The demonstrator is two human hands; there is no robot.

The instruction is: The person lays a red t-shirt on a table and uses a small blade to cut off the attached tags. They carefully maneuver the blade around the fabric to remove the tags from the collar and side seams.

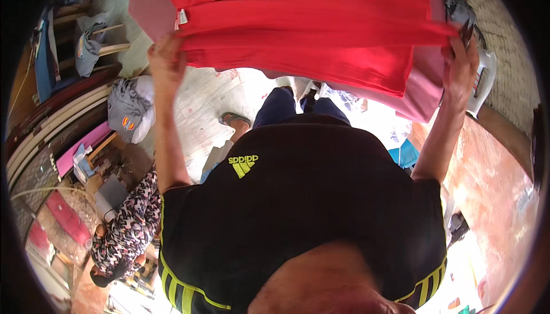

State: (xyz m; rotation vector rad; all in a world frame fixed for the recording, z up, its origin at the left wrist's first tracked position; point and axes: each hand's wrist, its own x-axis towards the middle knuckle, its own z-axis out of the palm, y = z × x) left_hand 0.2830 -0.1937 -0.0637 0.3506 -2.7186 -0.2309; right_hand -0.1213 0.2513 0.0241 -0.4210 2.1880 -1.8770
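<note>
Red cloth [309,28] fills the top of the head view. It is a soft shirt, folded over into a few flat layers, and the person holds it up in front of the body. Under it lies a pink board [427,93], which peeks out at the lower right and at the upper left.

The left hand [167,59] is closed on the left edge of the cloth, with the fingers tucked behind it. The right hand [461,62] is clamped on the right edge, pinching the cloth and the board together. The two hands are far apart, one at each side.

The cloth looks light and floppy. It would sag in the middle if it had nothing stiff below it, so I think the best places to hold it are the two side edges, just where the hands are now. It does not look slippery or easy to break.

Lower left, another person in a patterned top [129,231] sits on the floor. A grey bag [130,111] rests near some wooden chairs [86,39]. A white plastic chair [484,76] stands behind the right hand.
</note>
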